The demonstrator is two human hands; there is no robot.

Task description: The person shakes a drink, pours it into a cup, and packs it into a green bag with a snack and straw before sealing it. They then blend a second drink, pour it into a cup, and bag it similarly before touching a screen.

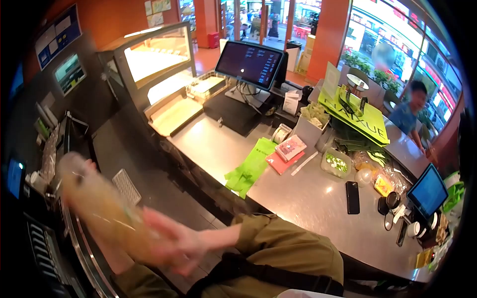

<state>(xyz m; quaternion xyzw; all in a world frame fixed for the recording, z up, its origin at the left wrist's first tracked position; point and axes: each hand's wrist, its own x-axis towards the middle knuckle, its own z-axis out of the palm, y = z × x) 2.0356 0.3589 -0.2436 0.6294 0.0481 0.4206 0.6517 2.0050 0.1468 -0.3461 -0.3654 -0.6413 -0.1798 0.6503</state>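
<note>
A long see-through container with tan contents, perhaps a shaker, slants across the lower left in the head view, smeared by motion. My right hand is closed around its near, lower end. My left hand shows only as fingertips at the far, upper end; the container hides most of it. My left forearm runs up behind the container. Both hands hold it above the floor, away from the steel counter.
On the counter are green bags, a phone, a tub of chopped green pieces, a large yellow-green bag and a register screen. Another person stands beyond the counter at the right. Dark equipment lines the left.
</note>
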